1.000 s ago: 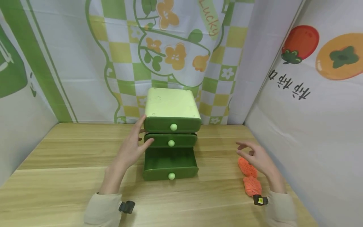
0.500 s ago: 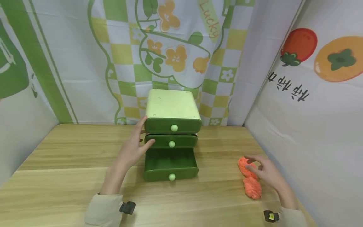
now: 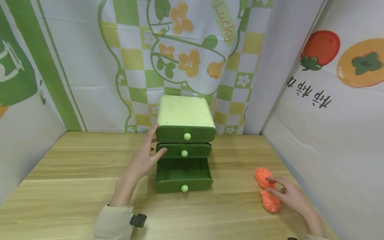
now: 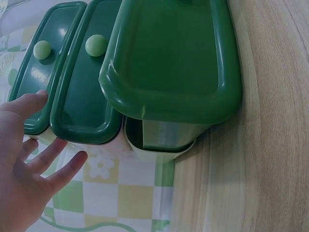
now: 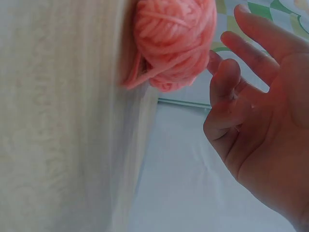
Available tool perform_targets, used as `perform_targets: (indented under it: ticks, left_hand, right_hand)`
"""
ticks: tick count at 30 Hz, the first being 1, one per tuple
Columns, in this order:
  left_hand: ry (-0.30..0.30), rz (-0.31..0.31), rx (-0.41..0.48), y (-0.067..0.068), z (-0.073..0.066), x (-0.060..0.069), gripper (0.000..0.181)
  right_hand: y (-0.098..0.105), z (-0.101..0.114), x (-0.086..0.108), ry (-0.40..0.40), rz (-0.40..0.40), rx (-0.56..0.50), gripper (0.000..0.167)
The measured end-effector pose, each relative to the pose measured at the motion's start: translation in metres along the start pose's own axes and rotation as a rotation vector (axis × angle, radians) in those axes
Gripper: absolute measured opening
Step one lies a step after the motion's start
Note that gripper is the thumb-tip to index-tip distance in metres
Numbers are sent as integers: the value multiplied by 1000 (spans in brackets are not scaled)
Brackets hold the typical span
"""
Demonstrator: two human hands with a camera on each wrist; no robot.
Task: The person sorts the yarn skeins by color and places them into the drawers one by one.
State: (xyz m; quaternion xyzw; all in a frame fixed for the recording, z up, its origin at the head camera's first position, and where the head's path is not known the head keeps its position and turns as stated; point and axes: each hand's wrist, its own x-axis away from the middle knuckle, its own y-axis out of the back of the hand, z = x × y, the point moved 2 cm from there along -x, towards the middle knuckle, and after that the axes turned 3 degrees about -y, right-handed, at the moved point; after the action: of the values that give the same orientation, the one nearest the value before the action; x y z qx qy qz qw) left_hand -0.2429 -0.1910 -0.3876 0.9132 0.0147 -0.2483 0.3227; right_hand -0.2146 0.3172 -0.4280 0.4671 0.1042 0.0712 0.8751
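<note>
A small cabinet (image 3: 186,111) with a pale green top and dark green drawers stands near the back of the table. Its bottom drawer (image 3: 184,185) is pulled out and looks bare inside. My left hand (image 3: 142,160) rests against the cabinet's left side, thumb over the front and fingers spread along the side; in the left wrist view the left hand (image 4: 29,164) is beside the two upper drawers. Over at the right, my right hand (image 3: 291,196) hovers beside two orange yarn skeins (image 3: 271,201), fingers loosely bent. The right wrist view shows the yarn (image 5: 174,43) apart from the right hand (image 5: 265,111).
Beneath everything is a wooden table (image 3: 84,166). A patterned curtain (image 3: 135,66) hangs right behind the cabinet, and a white printed sheet (image 3: 330,140) borders the table on the right.
My right hand has come down and toward me, from above the far skein to beside the near one. The left hand has kept its place on the cabinet. The view has shifted slightly.
</note>
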Motion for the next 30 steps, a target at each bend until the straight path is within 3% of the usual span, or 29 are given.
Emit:
perform_targets:
  ticks: [10,21,24,30]
  left_hand:
    - [-1,12,6,0,0,0,90]
    - [2,6,-11,1,0,1,90]
    - [8,7,-7,1,0,1,90]
    - [3,5,-6,1,0,0,90]
  right_hand:
    - [-6,-11,9,72,-28,-22,41]
    - [-7,-11,15,4,43,32,48]
    - [-8,-10,16,-11,102,11,54]
    - [-11,-12,16,-128,307,-206,67]
